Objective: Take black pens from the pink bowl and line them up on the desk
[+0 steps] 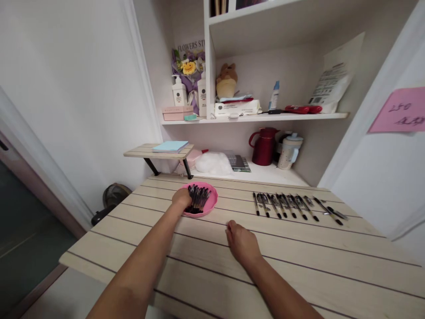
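Observation:
A pink plate with a scalloped rim holds a bundle of black pens. My left hand reaches over the plate's left side and touches the pens. Its fingers are mostly hidden from view, so what they grip cannot be made out. On the wooden table in front of the plate rests my right hand, fingers curled into a loose fist with nothing showing in it. Farther right lies a row of several black-capped pens with small dark parts beside them. A pair of scissors seems to lie at the row's right end.
Behind the plate a small raised stand carries blue paper. A red jug and a pale cup stand at the back. White stuffing in a bag lies beneath the shelf. The table's front edge is at lower left.

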Tool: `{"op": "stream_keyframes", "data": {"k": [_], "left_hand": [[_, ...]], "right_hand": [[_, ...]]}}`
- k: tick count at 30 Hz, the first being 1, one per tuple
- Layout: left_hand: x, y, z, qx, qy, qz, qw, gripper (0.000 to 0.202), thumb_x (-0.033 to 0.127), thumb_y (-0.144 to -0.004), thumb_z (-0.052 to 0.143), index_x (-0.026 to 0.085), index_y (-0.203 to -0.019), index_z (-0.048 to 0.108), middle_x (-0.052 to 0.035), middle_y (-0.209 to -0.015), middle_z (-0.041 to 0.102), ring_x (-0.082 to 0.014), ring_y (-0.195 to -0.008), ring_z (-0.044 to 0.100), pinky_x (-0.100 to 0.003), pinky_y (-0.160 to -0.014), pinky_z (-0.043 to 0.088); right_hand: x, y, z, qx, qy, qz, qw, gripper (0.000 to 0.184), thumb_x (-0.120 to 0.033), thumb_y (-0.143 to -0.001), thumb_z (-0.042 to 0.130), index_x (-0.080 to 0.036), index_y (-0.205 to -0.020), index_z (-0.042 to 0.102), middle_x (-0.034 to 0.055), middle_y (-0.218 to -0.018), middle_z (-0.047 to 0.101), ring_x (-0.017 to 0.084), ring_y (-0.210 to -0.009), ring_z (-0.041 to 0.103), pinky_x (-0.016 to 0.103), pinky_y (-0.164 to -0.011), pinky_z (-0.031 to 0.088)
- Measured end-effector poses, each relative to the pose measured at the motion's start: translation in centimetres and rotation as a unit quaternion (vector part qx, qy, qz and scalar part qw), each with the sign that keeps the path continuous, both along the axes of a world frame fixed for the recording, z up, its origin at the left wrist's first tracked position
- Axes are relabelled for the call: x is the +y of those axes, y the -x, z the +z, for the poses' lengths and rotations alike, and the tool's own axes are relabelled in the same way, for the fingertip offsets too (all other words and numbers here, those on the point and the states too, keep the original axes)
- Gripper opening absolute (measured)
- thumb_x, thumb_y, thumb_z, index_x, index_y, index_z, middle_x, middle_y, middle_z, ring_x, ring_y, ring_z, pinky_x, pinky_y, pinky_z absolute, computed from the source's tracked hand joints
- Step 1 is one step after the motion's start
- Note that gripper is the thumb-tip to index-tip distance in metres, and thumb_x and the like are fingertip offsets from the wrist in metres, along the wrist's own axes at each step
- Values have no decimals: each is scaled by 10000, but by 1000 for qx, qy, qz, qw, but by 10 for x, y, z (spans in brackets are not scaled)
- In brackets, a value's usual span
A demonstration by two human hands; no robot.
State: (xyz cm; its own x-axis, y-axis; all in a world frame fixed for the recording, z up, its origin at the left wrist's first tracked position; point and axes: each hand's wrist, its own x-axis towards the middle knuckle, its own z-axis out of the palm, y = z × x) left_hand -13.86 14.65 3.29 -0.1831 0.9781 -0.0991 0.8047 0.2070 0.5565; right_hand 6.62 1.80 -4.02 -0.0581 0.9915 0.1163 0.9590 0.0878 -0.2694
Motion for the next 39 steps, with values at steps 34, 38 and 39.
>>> {"op": "stream_keyframes", "data": {"k": [34,38,39], "left_hand": [[-117,-148,-73,-519,127,-200,821,282,398,-733,529,145,-855,550,77,-482,412,-11,-296,240,-180,-336,130],[-121,-146,-72,-513,132,-212,821,282,394,-735,506,134,-833,560,24,-561,535,-12,-291,244,-189,-328,132],[-121,-146,-71,-519,140,-212,816,295,392,-734,504,137,-873,556,15,-584,559,-12,-292,244,-187,-328,133]], "right_hand": [[20,-29,3,770,-20,-172,614,373,-505,-694,562,-179,-861,492,-19,-528,594,108,-332,483,186,-279,288],[23,-44,8,760,-66,-154,629,404,-528,-688,570,-193,-906,511,1,-628,630,125,-486,570,179,-340,355],[25,-50,8,757,-86,-149,630,407,-525,-684,577,-195,-916,526,9,-679,641,124,-545,586,186,-390,398]]}}
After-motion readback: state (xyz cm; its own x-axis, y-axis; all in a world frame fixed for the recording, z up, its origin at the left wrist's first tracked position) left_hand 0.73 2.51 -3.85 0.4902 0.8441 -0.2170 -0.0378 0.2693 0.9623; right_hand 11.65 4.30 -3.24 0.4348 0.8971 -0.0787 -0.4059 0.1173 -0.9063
